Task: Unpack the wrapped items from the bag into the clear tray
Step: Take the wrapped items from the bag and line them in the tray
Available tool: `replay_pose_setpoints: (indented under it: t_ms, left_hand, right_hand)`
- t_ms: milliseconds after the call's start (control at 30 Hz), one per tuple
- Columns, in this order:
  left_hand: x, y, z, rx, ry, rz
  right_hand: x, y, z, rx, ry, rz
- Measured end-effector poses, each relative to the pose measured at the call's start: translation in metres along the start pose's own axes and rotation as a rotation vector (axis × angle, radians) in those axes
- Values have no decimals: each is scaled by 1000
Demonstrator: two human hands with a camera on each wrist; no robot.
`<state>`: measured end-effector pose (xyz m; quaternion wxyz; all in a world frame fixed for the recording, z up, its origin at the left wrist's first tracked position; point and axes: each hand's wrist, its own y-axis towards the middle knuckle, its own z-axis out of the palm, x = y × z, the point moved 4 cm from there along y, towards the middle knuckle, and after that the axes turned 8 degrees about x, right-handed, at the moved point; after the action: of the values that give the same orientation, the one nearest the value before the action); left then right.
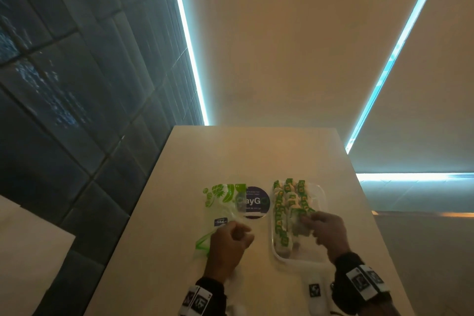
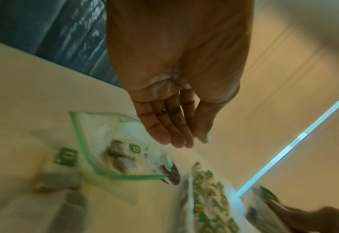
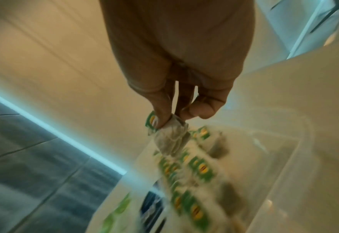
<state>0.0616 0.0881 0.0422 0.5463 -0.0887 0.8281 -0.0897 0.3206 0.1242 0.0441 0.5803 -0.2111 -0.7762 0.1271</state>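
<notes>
We see our right hand [image 3: 176, 66] pinching one wrapped item [image 3: 171, 138] between thumb and fingertips, the item hanging just below the grip, above the rows of wrapped items [image 1: 288, 202] already in the clear tray [image 1: 322, 195] at lower right of the head view. Our left hand [image 2: 172, 88] holds nothing in the left wrist view, fingers straight and together, palm over the bag [image 2: 112, 141], which lies flat on the table [image 1: 179, 238] at lower centre with a few items [image 2: 122, 152] inside.
</notes>
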Motion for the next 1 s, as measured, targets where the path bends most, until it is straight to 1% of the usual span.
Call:
replay_pose_setpoints:
  t_ms: [33, 67, 133, 167, 233, 333, 433, 567, 667, 767, 900, 1000]
  left_hand:
    - [12, -2, -7, -15, 101, -36]
    - [25, -5, -16, -34, 210, -89]
    - [54, -14, -33, -73, 392, -236]
    - [67, -19, -40, -89, 438, -307]
    - [85, -27, -46, -103, 454, -405]
    - [98, -35, -42, -100, 441, -473]
    - [102, -36, -34, -83, 386, -538]
    - [108, -33, -24, -11, 358, -578]
    - [111, -32, -19, 9, 354, -590]
    - [113, -30, -17, 0, 369, -569]
    - [115, -30, -15, -50, 402, -515]
    - [119, -31, -13, -69, 428, -490]
  right_hand:
    - [-8, 10, -12, -58, -19, 22]
    - [-15, 19, -20, -86, -35, 50]
    - [-26, 34, -25, -91, -72, 102]
    - [-30, 40, -25, -88, -86, 120]
    - [-34, 49, -18, -75, -94, 141]
    - [-39, 59, -6, -69, -143, 176]
    - [-45, 71, 2, -64, -254, 183]
    - [-52, 83, 9, -85, -359, 164]
    - [-50, 76, 14, -138, -388, 115]
    - [-55, 75, 18, -178, -400, 59]
    - [-60, 76, 20, -216, -326, 41]
    - [-57, 73, 25, -196, -213, 69]
